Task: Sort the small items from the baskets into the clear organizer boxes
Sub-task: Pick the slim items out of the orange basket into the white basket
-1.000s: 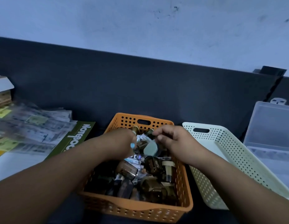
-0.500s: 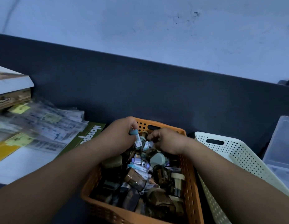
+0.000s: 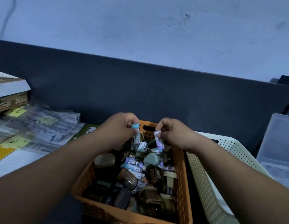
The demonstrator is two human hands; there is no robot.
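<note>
Pinching left hand (image 3: 117,127): blue-capped tube (image 3: 137,135) hangs below curled fingertips.
right hand (image 3: 172,133): fingertips pinch purple packet (image 3: 159,140) top.
orange basket (image 3: 180,175): beneath both.

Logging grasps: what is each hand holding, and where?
Left hand pinches a blue-capped tube near its cap; right hand pinches a small purple-labelled item at its top end.

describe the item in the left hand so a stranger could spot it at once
Find the orange basket in the middle. Above its far end, the left hand pinches a small tube. Unlike the purple-white packet in the right hand, it has a light-blue cap.
</note>
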